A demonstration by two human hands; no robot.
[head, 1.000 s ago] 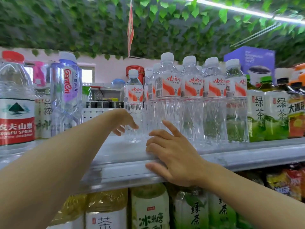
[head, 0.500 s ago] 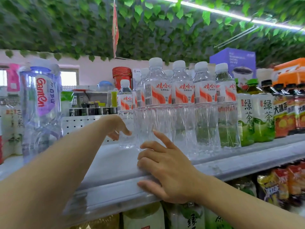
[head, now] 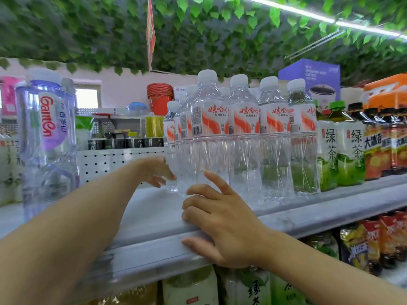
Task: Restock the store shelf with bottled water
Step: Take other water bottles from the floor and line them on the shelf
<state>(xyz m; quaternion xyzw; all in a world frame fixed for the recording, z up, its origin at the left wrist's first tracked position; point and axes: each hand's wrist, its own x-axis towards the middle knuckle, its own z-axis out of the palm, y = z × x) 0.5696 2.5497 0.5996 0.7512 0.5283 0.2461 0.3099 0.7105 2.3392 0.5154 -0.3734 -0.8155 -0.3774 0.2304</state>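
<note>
Your left hand [head: 157,172] reaches deep onto the shelf [head: 154,216], fingers loosely curled against the base of the rearmost water bottle [head: 170,146]; a grip cannot be confirmed. Your right hand [head: 222,225] rests on the shelf edge, fingers spread, forefinger touching the front bottle [head: 209,133]. The water bottles stand in rows beside the green tea bottles [head: 350,150].

left hand [head: 157,172]: arm outstretched, fingers loosely curled; right hand [head: 222,225]: fingers spread, index raised

A shop: stocked drink shelf [head: 286,223], probably snack packets [head: 363,245] below.
</note>
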